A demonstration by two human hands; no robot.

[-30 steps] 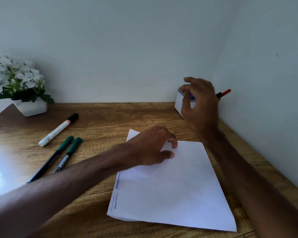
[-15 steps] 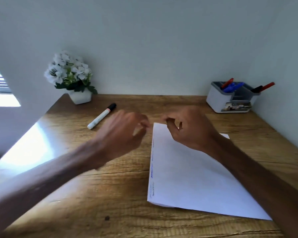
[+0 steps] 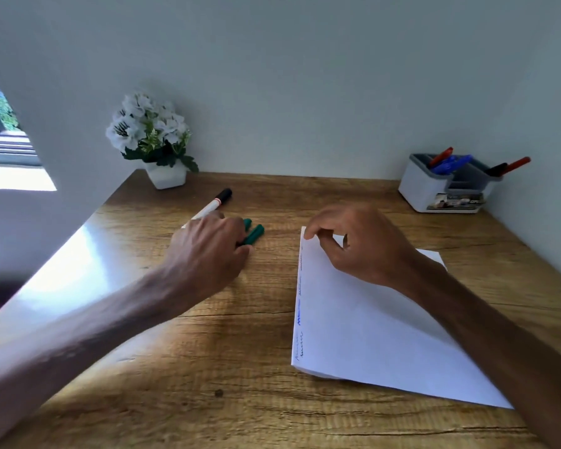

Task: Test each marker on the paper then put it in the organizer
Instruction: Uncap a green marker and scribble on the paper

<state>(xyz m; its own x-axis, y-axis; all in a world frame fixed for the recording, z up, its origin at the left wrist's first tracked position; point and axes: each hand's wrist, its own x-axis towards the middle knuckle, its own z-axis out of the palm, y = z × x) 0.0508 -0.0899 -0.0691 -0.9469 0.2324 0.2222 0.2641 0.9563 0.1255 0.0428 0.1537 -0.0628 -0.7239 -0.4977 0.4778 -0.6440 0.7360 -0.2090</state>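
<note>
Left hand (image 3: 208, 251) — at green markers (image 3: 254, 234)

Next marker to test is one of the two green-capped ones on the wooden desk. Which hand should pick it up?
Left. The left hand is over the green-capped markers, covering their barrels; the right hand rests on the far corner of the white paper sheet.
</note>
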